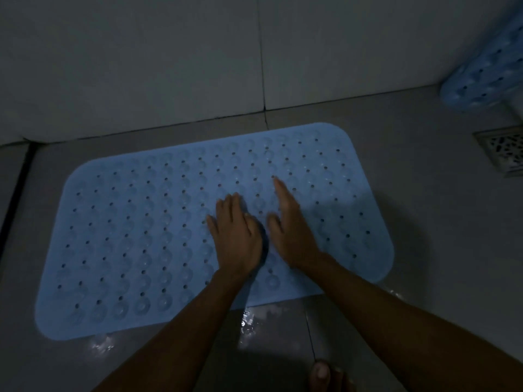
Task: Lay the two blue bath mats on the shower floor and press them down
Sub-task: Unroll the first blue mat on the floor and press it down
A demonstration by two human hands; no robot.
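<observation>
A blue bath mat (135,227) with rows of small holes and suction cups lies flat on the grey shower floor, close to the back wall. My left hand (236,236) and my right hand (291,227) rest side by side near the mat's middle, palms down, fingers straight, pressing on it. A second blue bath mat (486,72) stands rolled or leaning in the far right corner, partly cut off by the frame edge.
A metal floor drain grate (503,149) sits at the right, beyond the mat's end. The tiled wall (169,66) runs along the mat's far side. Wet patches shine on the floor (254,321) in front of the mat. My toes (322,374) show at the bottom edge.
</observation>
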